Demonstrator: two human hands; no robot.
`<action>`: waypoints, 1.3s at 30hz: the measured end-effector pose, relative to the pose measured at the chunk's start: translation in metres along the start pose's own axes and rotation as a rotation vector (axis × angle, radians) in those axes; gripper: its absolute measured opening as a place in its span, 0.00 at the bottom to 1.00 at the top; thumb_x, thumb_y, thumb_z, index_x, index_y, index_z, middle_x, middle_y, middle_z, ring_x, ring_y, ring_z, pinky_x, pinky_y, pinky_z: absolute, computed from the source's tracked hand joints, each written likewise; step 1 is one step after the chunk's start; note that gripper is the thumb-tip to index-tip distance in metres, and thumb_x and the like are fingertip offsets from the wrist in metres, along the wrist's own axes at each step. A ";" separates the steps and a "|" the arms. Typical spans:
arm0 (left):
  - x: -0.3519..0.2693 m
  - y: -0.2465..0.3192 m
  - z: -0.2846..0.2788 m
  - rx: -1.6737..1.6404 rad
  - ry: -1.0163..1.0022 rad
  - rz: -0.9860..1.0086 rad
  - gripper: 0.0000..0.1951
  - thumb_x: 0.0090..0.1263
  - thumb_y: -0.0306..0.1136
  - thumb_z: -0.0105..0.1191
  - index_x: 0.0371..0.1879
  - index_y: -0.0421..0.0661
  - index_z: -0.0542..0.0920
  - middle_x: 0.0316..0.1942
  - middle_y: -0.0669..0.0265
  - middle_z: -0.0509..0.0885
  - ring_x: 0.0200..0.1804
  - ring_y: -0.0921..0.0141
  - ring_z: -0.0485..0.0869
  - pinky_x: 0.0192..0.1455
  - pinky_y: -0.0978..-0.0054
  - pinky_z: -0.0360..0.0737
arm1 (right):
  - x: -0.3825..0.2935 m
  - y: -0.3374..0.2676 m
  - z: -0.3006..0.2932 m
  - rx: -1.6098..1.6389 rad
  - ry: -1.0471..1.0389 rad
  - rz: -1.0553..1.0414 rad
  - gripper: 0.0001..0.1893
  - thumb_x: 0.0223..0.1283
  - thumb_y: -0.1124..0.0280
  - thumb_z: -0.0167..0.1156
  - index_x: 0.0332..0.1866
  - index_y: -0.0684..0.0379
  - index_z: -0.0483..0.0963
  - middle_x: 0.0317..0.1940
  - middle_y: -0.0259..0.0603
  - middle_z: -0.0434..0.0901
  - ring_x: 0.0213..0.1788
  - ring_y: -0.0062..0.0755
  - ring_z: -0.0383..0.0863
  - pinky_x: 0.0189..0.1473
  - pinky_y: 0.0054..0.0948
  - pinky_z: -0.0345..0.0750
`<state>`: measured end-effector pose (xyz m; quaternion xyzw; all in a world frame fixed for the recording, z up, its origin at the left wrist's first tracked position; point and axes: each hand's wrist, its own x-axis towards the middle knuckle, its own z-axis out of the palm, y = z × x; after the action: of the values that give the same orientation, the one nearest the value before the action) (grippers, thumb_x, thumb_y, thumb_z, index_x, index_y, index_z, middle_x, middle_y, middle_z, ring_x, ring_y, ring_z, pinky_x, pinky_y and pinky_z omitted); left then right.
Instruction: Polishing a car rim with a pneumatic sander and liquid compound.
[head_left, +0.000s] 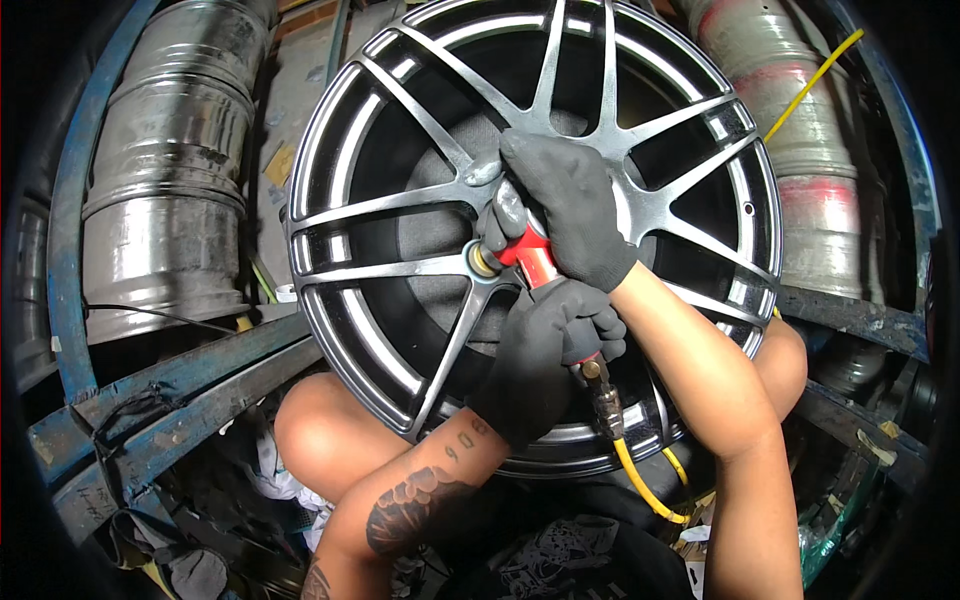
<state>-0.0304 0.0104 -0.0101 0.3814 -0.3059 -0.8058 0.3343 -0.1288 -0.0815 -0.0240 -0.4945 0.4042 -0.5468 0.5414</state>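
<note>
A black alloy wheel with grey paired spokes lies face up before me, over my bent legs. My left hand, in a dark work glove, is wrapped around the handle of a red pneumatic sander. My right hand, gloved the same way, covers the tool's head, its fingers curled over the top. The small round pad sits by the inner end of a left-hand spoke, close to the hub; whether it touches the metal I cannot tell. Below the handle, a metal hose coupling joins a yellow air hose.
Stacked bare-metal wheel barrels stand at the left, and more, some marked red, at the right. Blue metal frame bars run along both sides. Crumpled white material and a grey glove lie low on the left.
</note>
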 end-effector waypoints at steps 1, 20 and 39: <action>-0.002 -0.003 0.000 0.050 -0.024 0.093 0.06 0.66 0.25 0.48 0.34 0.37 0.77 0.35 0.62 0.79 0.36 0.72 0.82 0.44 0.73 0.83 | -0.001 -0.002 0.003 0.063 -0.025 0.081 0.19 0.74 0.62 0.52 0.36 0.68 0.82 0.17 0.34 0.77 0.20 0.15 0.74 0.26 0.18 0.71; -0.014 0.002 -0.003 -0.207 -0.027 -0.100 0.04 0.70 0.22 0.47 0.40 0.39 0.75 0.35 0.61 0.80 0.34 0.71 0.82 0.39 0.72 0.82 | -0.003 -0.012 0.006 -0.320 -0.179 0.121 0.11 0.67 0.70 0.51 0.45 0.63 0.78 0.24 0.36 0.80 0.20 0.21 0.78 0.27 0.22 0.77; -0.007 0.011 0.008 -0.744 0.180 -0.240 0.04 0.59 0.29 0.53 0.25 0.45 0.74 0.19 0.69 0.74 0.20 0.76 0.73 0.23 0.78 0.70 | 0.003 -0.019 0.034 -0.288 0.009 0.121 0.25 0.78 0.59 0.39 0.38 0.68 0.79 0.22 0.40 0.79 0.23 0.22 0.77 0.31 0.21 0.73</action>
<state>-0.0305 0.0109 0.0055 0.3364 0.0839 -0.8582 0.3787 -0.0991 -0.0791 0.0014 -0.5393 0.5098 -0.4519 0.4950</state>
